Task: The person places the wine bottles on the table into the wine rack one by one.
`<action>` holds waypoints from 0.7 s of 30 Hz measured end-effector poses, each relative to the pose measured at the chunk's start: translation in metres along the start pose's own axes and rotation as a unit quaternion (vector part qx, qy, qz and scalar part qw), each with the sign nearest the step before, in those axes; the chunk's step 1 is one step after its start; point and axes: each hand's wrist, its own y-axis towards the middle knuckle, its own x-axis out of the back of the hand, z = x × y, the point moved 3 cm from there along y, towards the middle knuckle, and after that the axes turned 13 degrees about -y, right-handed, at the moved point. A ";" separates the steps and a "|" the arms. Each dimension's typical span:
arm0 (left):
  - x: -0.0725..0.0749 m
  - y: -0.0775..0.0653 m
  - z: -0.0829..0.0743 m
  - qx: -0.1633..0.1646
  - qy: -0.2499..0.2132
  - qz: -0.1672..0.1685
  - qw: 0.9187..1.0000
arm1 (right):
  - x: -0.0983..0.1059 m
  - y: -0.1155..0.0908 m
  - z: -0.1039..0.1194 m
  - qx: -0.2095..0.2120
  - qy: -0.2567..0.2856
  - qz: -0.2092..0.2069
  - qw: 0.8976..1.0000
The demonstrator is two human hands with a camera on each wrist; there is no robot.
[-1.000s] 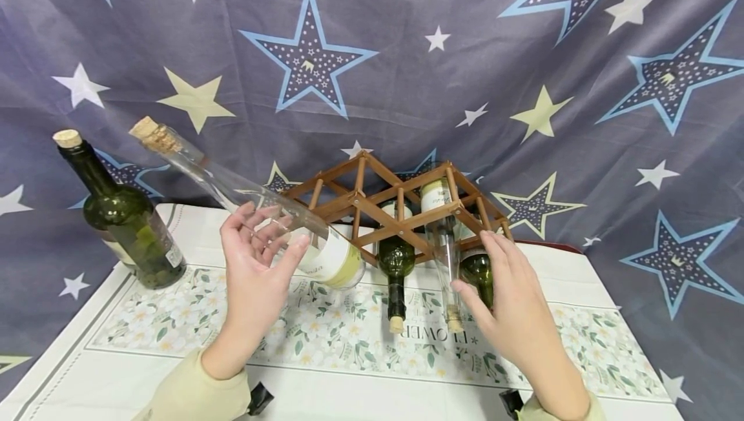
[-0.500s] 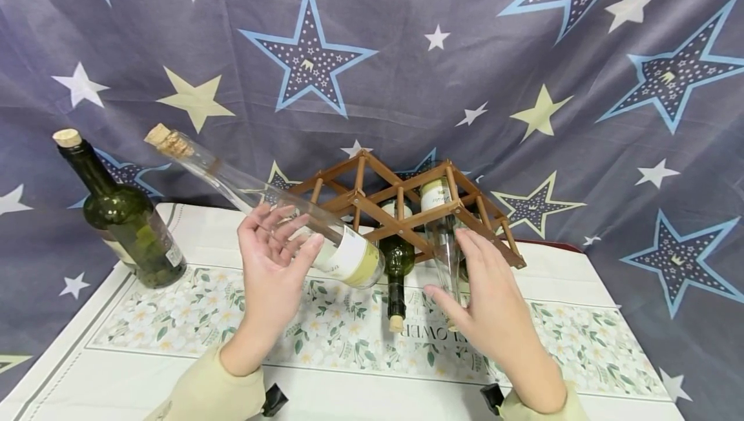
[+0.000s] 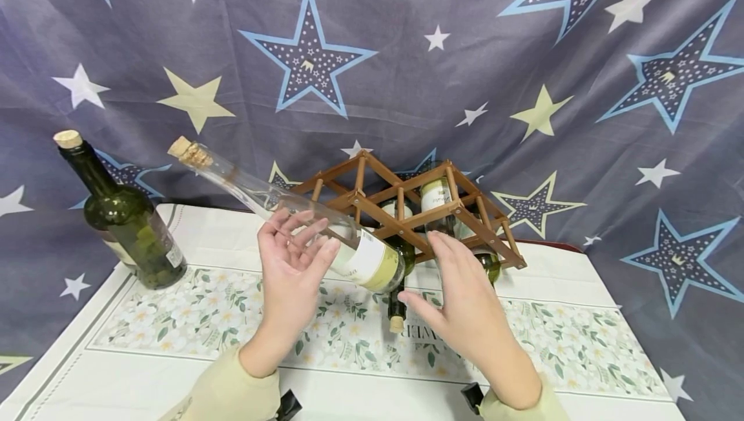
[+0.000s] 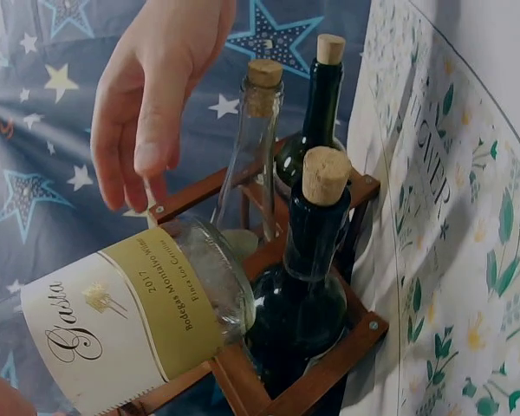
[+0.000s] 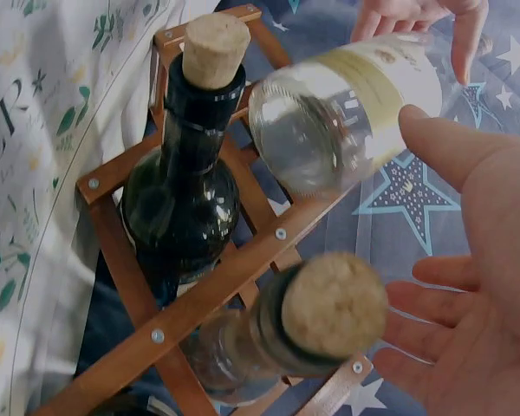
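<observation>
My left hand holds a clear glass wine bottle, its fingers behind the glass and its thumb on the near side. The bottle is tilted, corked neck up to the left, with its labelled base in front of the wooden wine rack. My right hand is beside the rack's front, fingers extended and thumb apart, gripping nothing. In the right wrist view its thumb appears close to the held bottle's label; whether they touch I cannot tell. A dark green bottle lies in the rack, cork toward me.
Another clear corked bottle and a second green bottle also lie in the rack. At the left a corked green wine bottle stands upright on the floral table cover. A star-patterned curtain hangs behind.
My left hand has carried the clear bottle rightward and slightly down, so its base now overlaps the rack's green bottle. My right hand has moved left toward it, uncovering the rack's right end.
</observation>
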 end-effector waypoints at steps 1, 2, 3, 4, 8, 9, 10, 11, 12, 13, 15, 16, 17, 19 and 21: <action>-0.001 0.000 0.001 0.001 0.000 -0.002 1.000 | -0.001 0.001 0.001 0.001 0.003 0.002 1.000; -0.001 -0.001 0.001 0.003 0.001 -0.004 1.000 | -0.002 0.001 0.003 0.003 0.003 0.003 1.000; -0.002 -0.001 0.001 0.004 0.000 -0.005 1.000 | -0.003 0.002 0.004 0.005 0.004 0.002 1.000; -0.003 -0.001 0.002 0.006 -0.001 -0.006 1.000 | -0.004 0.003 0.006 0.007 0.003 0.002 1.000; -0.006 -0.004 0.003 0.010 -0.010 -0.008 1.000 | -0.007 0.007 0.011 0.017 0.004 0.001 1.000; -0.007 -0.005 0.003 0.011 -0.016 -0.008 1.000 | -0.008 0.007 0.013 0.019 0.005 0.002 1.000; -0.007 -0.005 0.004 0.013 -0.019 -0.009 1.000 | -0.010 0.008 0.014 0.020 0.006 0.004 1.000; -0.008 -0.006 0.004 0.015 -0.023 -0.010 1.000 | -0.011 0.008 0.015 0.021 0.008 0.004 1.000; -0.008 -0.007 0.005 0.017 -0.028 -0.011 0.999 | -0.011 0.009 0.016 0.022 0.009 0.005 1.000; -0.008 -0.007 0.005 0.021 -0.030 -0.011 0.999 | -0.012 0.009 0.017 0.022 0.008 0.005 1.000; -0.009 -0.008 0.007 0.026 -0.035 -0.010 0.999 | -0.014 0.009 0.019 0.024 0.006 0.005 1.000; -0.010 -0.009 0.007 0.028 -0.036 -0.010 0.999 | -0.015 0.009 0.020 0.026 0.004 0.004 1.000; -0.010 -0.010 0.008 0.029 -0.039 -0.010 0.999 | -0.015 0.009 0.020 0.026 0.004 0.002 1.000; -0.010 -0.011 0.009 0.031 -0.042 -0.008 0.999 | -0.016 0.009 0.022 0.029 0.003 -0.003 1.000; -0.010 -0.012 0.010 0.031 -0.045 -0.006 0.998 | -0.016 0.009 0.023 0.033 0.004 -0.007 0.999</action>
